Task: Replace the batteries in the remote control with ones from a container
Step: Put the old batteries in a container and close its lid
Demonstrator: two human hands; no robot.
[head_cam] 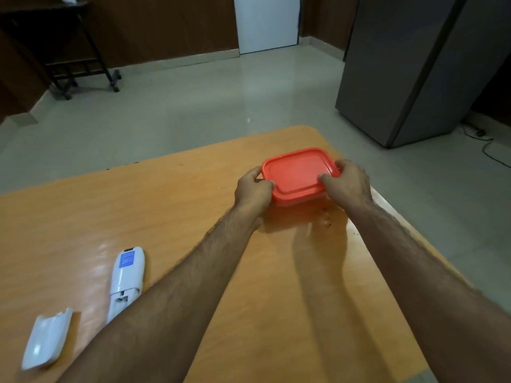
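A shallow container with a red-orange lid [297, 174] sits near the far right corner of the wooden table [193, 217]. My left hand [253, 189] grips its left edge and my right hand [347, 183] grips its right edge, fingers curled over the lid rim. The lid is on, so the contents are hidden. A white remote control [125, 277] lies face down at the near left, its battery compartment open; my left forearm covers its lower end. Its detached white battery cover [45, 340] lies further left, inner side up.
The table's right edge runs diagonally just past the container, and its far edge lies just behind it. Beyond are a tiled floor, a grey refrigerator [414, 70] at the right, a black wheeled stand [72, 59] at the back left and a white door [266, 22].
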